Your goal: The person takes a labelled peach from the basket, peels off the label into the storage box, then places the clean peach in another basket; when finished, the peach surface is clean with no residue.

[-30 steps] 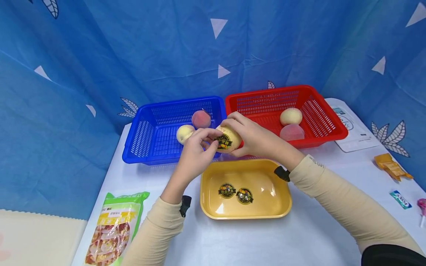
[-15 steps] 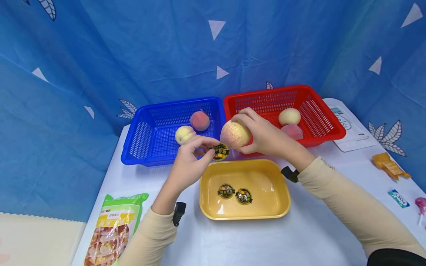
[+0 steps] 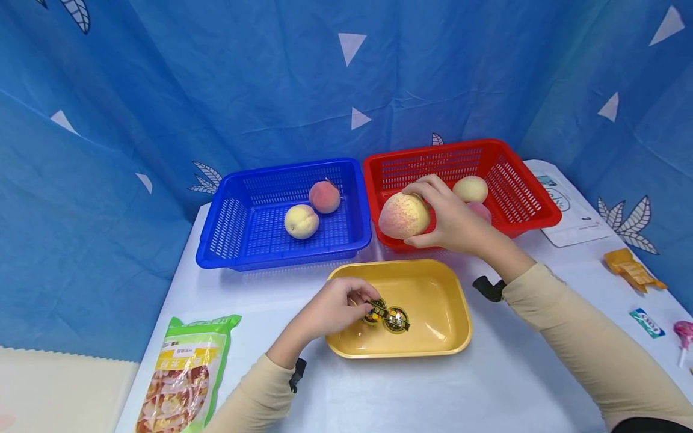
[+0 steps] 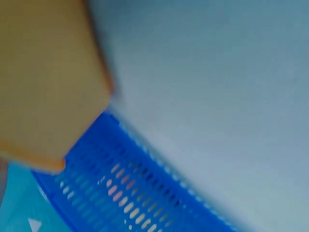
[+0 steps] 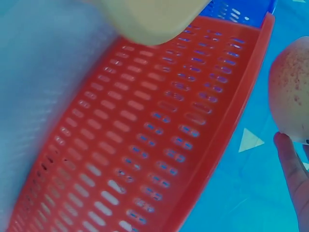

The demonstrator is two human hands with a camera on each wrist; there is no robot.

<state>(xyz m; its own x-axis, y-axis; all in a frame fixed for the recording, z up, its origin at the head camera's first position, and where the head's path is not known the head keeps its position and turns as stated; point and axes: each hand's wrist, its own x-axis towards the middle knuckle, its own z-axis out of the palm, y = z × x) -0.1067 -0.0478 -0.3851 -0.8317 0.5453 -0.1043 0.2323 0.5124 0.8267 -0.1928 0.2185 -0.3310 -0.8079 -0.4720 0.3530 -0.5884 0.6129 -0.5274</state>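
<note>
My left hand (image 3: 342,308) reaches into the yellow tray (image 3: 433,349), its thumb and fingertips pinching a round black-and-gold fruit sticker (image 3: 373,308). That sticker overlaps another in the head view, and one more sticker (image 3: 397,320) lies just right of it on the tray floor. My right hand (image 3: 452,216) grips a large yellow-pink peach (image 3: 403,215) over the front left of the red basket (image 3: 511,228). In the right wrist view the peach (image 5: 292,92) shows at the right edge with a fingertip against it.
Left of the red basket stands a blue basket (image 3: 260,258) with a yellow peach (image 3: 301,222) and a red one (image 3: 325,196). The red basket also holds a pale peach (image 3: 470,189) and a pink one (image 3: 479,210). A green food bag (image 3: 184,373) and wrapped sweets (image 3: 633,270) flank them.
My left hand has drawn the sticker off to the left of the peach and lowered it into the yellow tray. The right hand has carried the peach rightward over the red basket.
</note>
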